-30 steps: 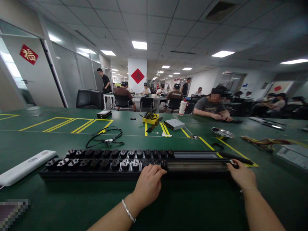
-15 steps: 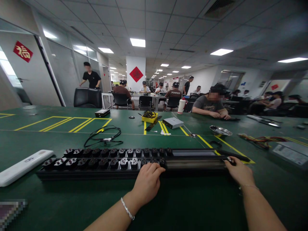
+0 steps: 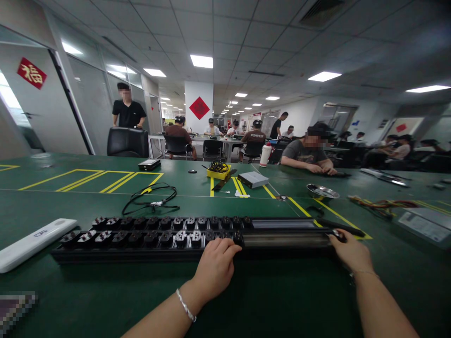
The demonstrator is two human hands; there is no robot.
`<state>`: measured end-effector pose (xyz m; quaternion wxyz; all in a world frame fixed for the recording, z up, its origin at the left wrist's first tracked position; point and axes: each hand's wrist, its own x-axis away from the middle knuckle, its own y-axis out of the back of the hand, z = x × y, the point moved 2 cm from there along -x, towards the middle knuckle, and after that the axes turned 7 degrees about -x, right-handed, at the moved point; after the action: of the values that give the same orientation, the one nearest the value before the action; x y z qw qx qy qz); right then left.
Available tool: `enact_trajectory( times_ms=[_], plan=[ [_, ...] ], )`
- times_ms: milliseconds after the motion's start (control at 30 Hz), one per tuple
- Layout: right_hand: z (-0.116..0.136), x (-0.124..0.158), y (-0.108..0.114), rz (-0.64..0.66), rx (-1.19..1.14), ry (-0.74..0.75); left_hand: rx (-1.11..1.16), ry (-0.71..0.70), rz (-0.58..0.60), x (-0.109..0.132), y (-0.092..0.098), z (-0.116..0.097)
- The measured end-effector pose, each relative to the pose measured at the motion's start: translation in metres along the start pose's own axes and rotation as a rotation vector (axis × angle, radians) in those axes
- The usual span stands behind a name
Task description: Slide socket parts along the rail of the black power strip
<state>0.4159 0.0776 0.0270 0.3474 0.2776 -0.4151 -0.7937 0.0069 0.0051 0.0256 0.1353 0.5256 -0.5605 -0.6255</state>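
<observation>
Black rail [image 3: 172, 253] against left hand [image 3: 215, 267]

Office workroom: glass partition [image 3: 92, 101], black chair [image 3: 127, 143], worktable [image 3: 282, 300]

"What is the left wrist [image 3: 196, 292] wearing?"
"A shiny, silver-coloured, twisted-looking bracelet [image 3: 185, 306] is circling it."
"And the right wrist [image 3: 361, 281]?"
"A thin, fine, chain-like bracelet [image 3: 367, 272] is crossing it, its inner edge showing a small detail, blurring into shadow."

Left of left hand [image 3: 216, 265]: glossy, plastic-looking plugs [image 3: 180, 238]. Between it and right hand [image 3: 352, 251]: smooth, metallic-looking strip [image 3: 287, 241], dull sheen.
</observation>
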Motion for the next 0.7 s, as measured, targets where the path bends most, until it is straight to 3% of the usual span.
enact_trajectory(
  times_ms=[700],
  plan=[
    [-0.0011,-0.0003,0.0030,0.041,-0.002,-0.045,0.001,-0.001,-0.002,-0.0004,0.0041,-0.0022]
  ],
)
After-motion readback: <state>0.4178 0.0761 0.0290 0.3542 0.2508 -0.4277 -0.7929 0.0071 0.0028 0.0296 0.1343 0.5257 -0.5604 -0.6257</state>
